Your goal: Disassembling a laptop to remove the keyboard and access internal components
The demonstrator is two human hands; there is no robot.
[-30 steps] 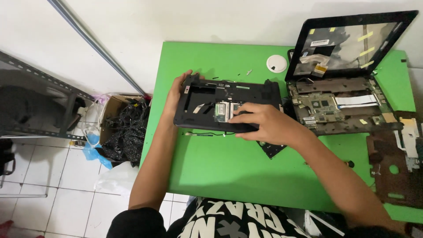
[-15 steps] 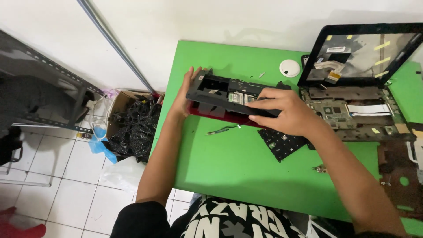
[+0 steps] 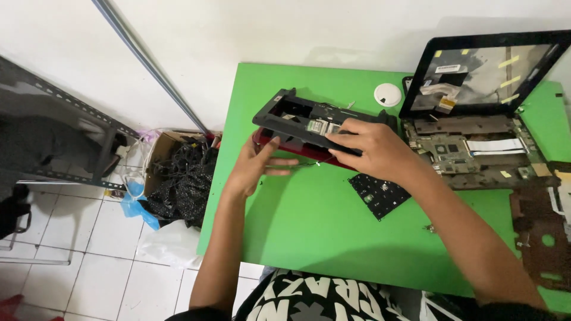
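Your left hand [image 3: 256, 169] cups the near left end of the black laptop base [image 3: 315, 125], fingers spread loosely under its red underside, while your right hand [image 3: 372, 148] clamps the near edge of the same base, fingers curled over the top. The base is tilted, raised off the green table [image 3: 309, 226] near its back left part. A black keyboard piece [image 3: 379, 196] lies just under your right wrist, and a second opened laptop [image 3: 476, 101] sits to the right
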